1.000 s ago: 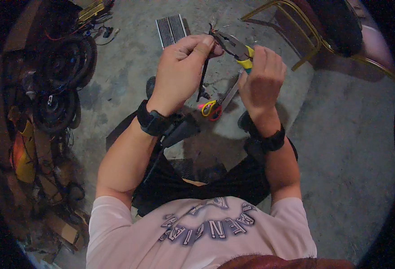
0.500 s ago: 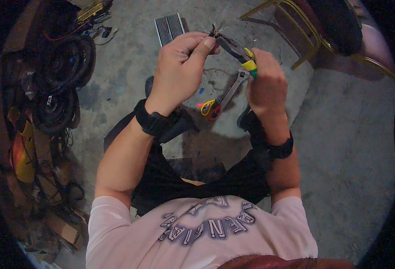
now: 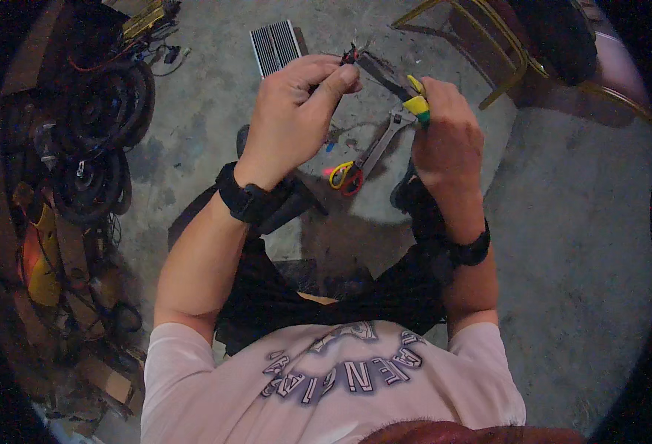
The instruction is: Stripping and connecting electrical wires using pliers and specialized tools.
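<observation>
My left hand (image 3: 289, 111) pinches a dark cable end (image 3: 350, 55) between thumb and fingers, its loose fine wire strands sticking up. My right hand (image 3: 448, 137) is wrapped round pliers with yellow-and-green handles (image 3: 418, 105); their dark jaws point up-left at the cable end, close to my left fingertips, and whether they touch the wires is hard to tell. Below, on the concrete floor, lie an adjustable wrench (image 3: 381, 144) and scissors with yellow and red handles (image 3: 345, 176). A finned silver metal panel (image 3: 273, 46) lies beyond my left hand.
At the left are round black speaker-like parts (image 3: 96, 111), cardboard (image 3: 109, 376) and tangled cables (image 3: 165, 55). A chair with a gold metal frame (image 3: 515, 70) is at the upper right. My bent legs in dark trousers (image 3: 341, 303) are below my hands.
My right hand has moved right and slightly down with the pliers. My left hand has shifted slightly left and up, still holding the cable.
</observation>
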`<state>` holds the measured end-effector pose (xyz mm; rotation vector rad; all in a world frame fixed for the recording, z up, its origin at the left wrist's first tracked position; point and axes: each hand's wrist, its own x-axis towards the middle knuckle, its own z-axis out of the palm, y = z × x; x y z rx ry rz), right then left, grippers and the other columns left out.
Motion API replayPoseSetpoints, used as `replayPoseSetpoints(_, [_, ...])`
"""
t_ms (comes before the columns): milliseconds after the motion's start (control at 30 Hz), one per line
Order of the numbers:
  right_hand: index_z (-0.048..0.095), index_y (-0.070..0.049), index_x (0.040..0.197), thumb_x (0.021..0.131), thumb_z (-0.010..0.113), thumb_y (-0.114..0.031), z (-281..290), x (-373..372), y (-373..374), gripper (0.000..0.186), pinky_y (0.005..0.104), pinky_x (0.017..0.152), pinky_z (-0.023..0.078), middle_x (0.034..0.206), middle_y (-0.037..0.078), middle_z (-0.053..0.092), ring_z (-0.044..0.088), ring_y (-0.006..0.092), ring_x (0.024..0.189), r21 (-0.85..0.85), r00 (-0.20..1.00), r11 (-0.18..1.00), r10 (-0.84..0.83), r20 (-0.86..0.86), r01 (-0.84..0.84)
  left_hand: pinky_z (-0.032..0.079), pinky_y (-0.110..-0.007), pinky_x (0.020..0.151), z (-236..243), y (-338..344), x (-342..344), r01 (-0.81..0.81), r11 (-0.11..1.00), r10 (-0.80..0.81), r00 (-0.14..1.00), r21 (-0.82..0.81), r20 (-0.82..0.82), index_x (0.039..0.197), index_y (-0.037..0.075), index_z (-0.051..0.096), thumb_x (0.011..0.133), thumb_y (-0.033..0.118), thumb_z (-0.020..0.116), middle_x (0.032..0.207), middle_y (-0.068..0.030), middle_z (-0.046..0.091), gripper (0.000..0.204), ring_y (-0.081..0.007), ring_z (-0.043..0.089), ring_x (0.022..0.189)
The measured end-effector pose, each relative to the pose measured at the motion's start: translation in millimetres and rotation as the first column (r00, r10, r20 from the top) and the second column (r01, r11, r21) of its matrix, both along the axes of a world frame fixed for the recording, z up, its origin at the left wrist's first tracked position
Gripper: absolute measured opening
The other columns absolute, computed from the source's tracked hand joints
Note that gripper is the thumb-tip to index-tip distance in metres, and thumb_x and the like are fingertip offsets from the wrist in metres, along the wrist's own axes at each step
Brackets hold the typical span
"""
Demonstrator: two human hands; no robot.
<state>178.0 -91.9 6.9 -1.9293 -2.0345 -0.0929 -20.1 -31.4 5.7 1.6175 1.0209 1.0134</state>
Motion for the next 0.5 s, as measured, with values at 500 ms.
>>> replayPoseSetpoints(500, [0.057,-0.005,0.113,0.075,0.061,0.006,2.7,-1.0,-2.8,0.040,0.0451,0.082,0.049,0.107,0.015,0.061,0.060,0.0382,0.099,-0.074,0.997,0.997,-0.034,-0.070,0.029,0.050,-0.029,0.074,-0.3,0.2,-1.9,0.033,0.992,-0.029,0.999,-0.125,0.038,0.088,-0.004,0.071,0.092,0.017,0.064,0.089,-0.0125,0.070,0.022,-0.0195,0.065,0.081])
